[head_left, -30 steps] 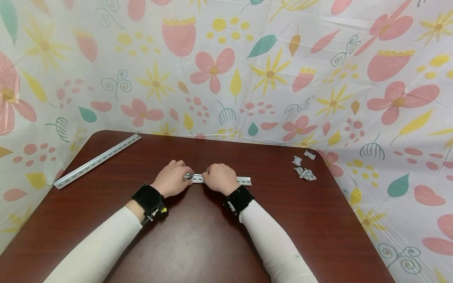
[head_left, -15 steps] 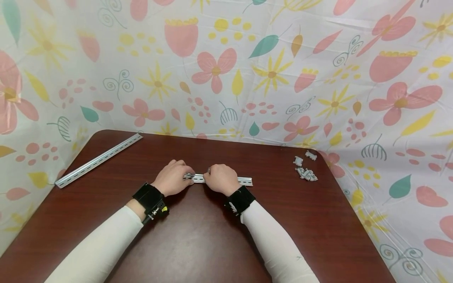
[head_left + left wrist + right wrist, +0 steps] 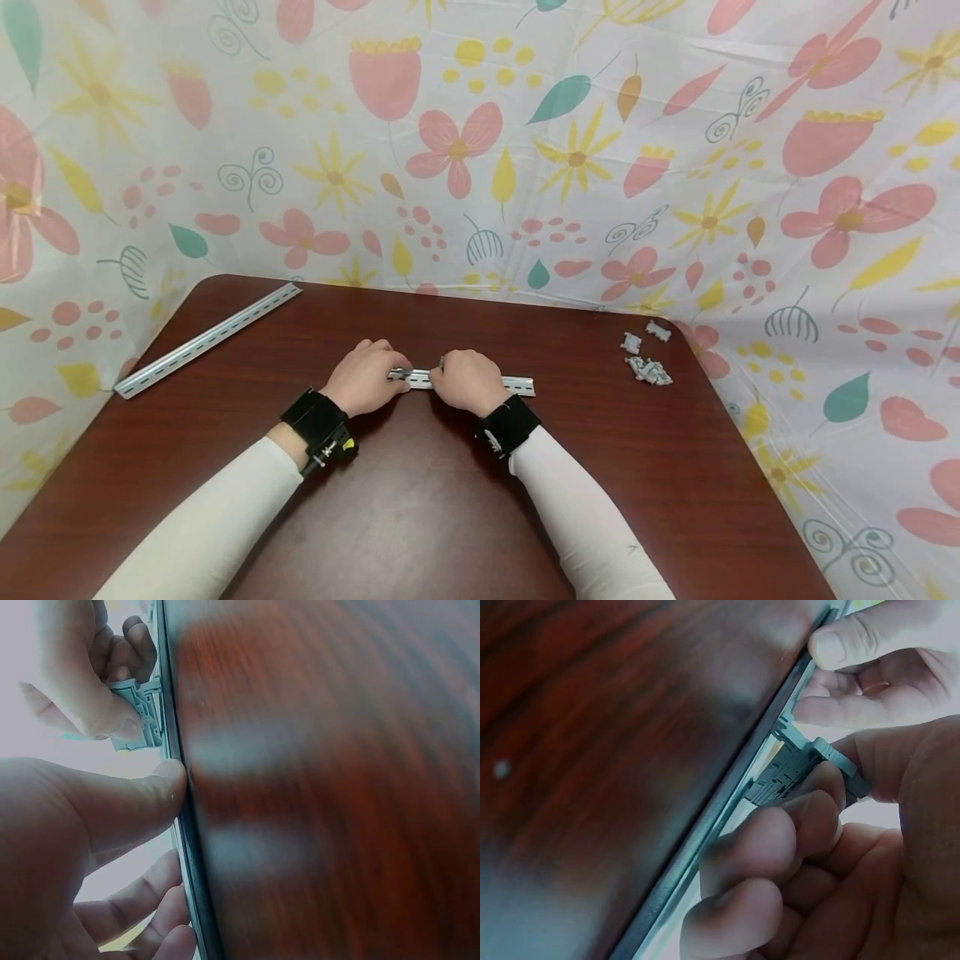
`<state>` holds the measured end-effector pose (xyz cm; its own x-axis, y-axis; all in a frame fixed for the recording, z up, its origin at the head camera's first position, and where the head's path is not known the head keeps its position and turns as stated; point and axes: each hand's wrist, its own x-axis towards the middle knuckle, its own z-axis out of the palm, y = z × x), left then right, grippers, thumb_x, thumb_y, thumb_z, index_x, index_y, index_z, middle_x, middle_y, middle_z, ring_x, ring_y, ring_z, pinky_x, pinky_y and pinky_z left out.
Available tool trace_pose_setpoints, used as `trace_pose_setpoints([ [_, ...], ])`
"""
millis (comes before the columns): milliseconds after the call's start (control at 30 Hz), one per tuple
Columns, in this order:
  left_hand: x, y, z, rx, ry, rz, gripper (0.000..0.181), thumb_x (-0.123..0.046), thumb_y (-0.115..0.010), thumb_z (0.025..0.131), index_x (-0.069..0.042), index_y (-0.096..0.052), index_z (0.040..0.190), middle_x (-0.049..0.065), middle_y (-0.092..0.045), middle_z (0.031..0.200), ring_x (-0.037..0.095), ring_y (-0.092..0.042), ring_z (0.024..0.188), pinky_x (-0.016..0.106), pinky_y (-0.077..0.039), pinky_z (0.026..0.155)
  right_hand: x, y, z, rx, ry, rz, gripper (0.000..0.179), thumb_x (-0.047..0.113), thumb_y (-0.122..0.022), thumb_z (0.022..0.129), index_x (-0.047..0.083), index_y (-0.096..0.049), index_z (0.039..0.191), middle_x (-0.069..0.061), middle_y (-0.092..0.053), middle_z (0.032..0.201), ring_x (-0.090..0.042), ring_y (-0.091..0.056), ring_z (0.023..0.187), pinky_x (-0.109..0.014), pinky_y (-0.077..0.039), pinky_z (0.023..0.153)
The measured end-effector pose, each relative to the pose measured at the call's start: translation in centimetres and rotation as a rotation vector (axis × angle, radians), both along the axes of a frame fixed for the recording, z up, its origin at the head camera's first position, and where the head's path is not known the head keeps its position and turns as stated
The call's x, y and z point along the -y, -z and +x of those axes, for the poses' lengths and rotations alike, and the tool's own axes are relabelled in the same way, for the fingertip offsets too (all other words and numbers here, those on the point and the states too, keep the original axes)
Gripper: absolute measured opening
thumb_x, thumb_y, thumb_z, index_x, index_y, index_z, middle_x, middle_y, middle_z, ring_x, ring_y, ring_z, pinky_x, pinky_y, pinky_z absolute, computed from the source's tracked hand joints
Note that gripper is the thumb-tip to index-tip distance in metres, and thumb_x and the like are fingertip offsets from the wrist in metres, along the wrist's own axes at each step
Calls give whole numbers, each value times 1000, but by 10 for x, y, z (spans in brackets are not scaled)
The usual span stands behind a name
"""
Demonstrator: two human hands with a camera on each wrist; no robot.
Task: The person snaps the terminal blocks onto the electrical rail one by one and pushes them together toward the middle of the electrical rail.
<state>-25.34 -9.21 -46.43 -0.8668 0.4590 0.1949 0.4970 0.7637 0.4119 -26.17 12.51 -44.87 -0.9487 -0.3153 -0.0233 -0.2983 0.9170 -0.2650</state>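
Observation:
A short slotted metal DIN rail (image 3: 519, 385) lies across the middle of the table, partly covered by both hands. My left hand (image 3: 366, 377) grips it, with the thumb (image 3: 161, 791) on its near edge and fingers on the far side. To the right, my right hand (image 3: 468, 382) pinches a grey plastic rail clip (image 3: 787, 769) between thumb and curled fingers. The clip's end meets the rail in the right wrist view; whether it is latched I cannot tell. Something small and grey also shows by the left fingertips in the head view, too small to identify.
A longer slotted rail (image 3: 210, 340) lies slanted at the table's left. Near the right back corner is a small pile of grey clips (image 3: 648, 371), with two single grey clips (image 3: 632, 342) (image 3: 657, 331) behind it. A flowered sheet (image 3: 457, 150) hangs behind the table.

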Motion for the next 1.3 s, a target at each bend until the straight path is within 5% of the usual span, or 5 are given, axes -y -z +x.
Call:
trace_pose_setpoints([
  [1100, -3, 3, -4, -43, -18, -10, 20, -20, -93, 91, -14, -91, 109, 1, -76, 100, 25, -60, 91, 39, -49, 80, 10, -5, 11, -17, -44, 228, 53, 25, -56, 115, 15, -64, 63, -5, -57, 62, -22, -60, 57, -40, -51, 47],
  [1300, -3, 3, -4, -38, -18, -8, 18, -20, -93, 91, -14, -91, 108, 0, -78, 100, 24, -59, 90, 38, -48, 80, 4, 23, -7, -52, -76, 242, 46, 27, -56, 111, 16, -69, 68, -5, -62, 65, -27, -66, 63, -46, -53, 47],
])
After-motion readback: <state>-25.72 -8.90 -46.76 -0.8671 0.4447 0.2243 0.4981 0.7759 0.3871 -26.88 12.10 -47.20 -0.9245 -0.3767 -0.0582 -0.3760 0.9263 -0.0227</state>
